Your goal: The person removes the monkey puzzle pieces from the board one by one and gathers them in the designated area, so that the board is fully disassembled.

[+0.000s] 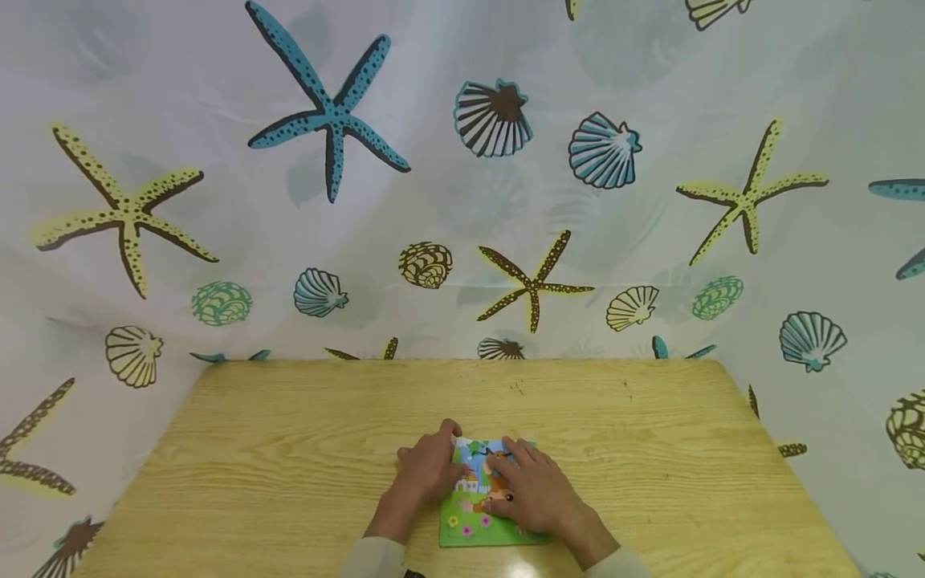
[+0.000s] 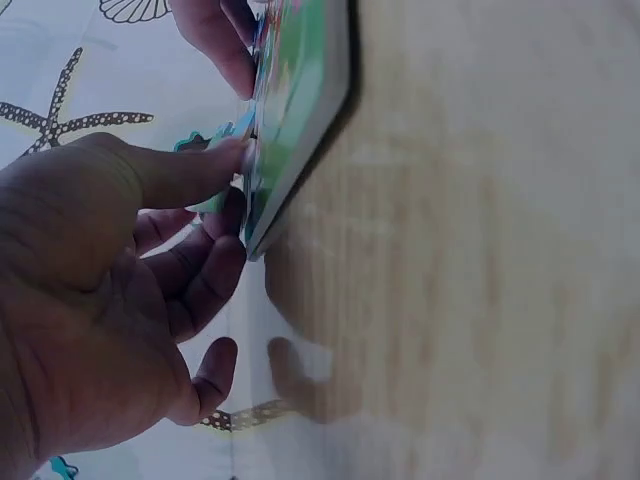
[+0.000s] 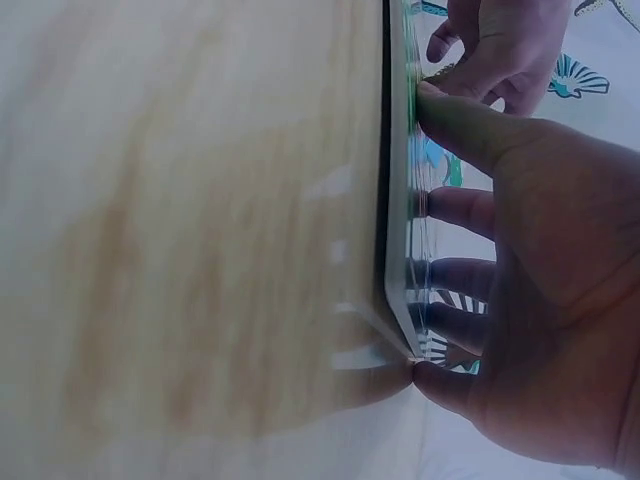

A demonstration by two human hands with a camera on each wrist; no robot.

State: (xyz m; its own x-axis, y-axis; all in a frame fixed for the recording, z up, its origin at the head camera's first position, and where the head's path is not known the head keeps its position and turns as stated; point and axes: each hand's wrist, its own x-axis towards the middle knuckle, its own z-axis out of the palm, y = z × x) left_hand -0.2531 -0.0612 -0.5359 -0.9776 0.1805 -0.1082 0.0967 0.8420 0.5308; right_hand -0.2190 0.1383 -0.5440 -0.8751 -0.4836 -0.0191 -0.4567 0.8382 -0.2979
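A flat picture puzzle board (image 1: pixel 455 530) lies on the table. It shows a brown cartoon animal, a white fence and flowers on green. At its left edge, my left hand (image 1: pixel 428 467) pinches a small blue and green puzzle piece (image 2: pixel 211 204) between thumb and fingers. The piece stands tilted up from the board; the thumb hides much of it. My right hand (image 1: pixel 538 490) lies over the board's right side, fingers spread and fingertips touching the surface. In the right wrist view, the right thumb (image 3: pixel 465 125) presses near the board's edge.
The wooden table (image 1: pixel 289 449) stretches out on both sides of the board and behind it. A white curtain (image 1: pixel 433 201) printed with starfish and shells hangs behind the table and along its sides.
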